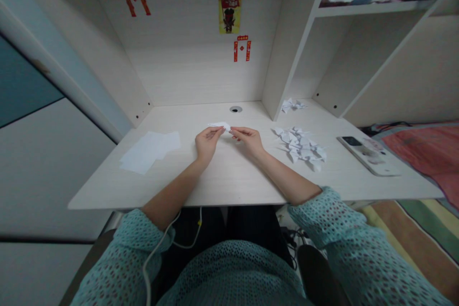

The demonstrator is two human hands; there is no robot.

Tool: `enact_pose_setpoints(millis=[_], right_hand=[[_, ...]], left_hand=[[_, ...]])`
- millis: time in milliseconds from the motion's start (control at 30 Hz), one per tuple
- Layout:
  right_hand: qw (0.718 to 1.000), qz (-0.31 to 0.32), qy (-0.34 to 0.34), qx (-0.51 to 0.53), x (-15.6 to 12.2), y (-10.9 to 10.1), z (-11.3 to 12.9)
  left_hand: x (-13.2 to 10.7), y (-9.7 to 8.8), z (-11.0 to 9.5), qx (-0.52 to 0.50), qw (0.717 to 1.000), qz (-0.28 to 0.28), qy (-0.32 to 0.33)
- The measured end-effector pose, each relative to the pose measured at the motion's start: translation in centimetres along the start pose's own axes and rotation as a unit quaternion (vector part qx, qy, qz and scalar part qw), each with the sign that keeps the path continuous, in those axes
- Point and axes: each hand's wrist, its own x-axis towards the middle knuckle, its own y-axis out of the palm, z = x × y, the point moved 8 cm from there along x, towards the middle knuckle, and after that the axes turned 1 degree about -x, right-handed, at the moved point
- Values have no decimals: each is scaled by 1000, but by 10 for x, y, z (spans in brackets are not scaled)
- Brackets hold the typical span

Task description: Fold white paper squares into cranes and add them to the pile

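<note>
Between my two hands is a small piece of folded white paper (224,125), held just above the middle of the desk. My left hand (208,141) pinches its left side with thumb and fingers. From the other side, my right hand (249,138) grips the right edge with closed fingertips. The paper's exact shape is partly hidden by the fingers. Left of my hands lies a spread of flat white paper sheets (148,150). To the right sits a heap of folded white paper pieces (301,146).
A phone (367,155) lies on the desk's right side. More folded papers (292,105) rest near the upright divider (303,43). The desk (229,181) has a cable hole (235,109) at the back. A white cable (147,267) hangs over my left sleeve.
</note>
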Motion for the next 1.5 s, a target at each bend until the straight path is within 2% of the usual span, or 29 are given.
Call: enact_pose_setpoints(millis=[400, 667, 967, 1300, 1500], right_hand=[[1000, -8, -6, 8, -1, 2, -2], [1000, -10, 6, 27, -3, 2, 0], [1000, 3, 22, 17, 2, 1, -5], [997, -5, 50, 57, 0, 1, -11], [998, -10, 56, 41, 2, 0, -14]], left_hand=[[1, 1, 11, -54, 997, -18, -46], [1, 0, 5, -19, 1000, -6, -12], [1, 2, 15, -80, 995, -14, -53], [-1, 2, 14, -73, 995, 0, -69], [-2, 2, 13, -94, 994, 1, -60]])
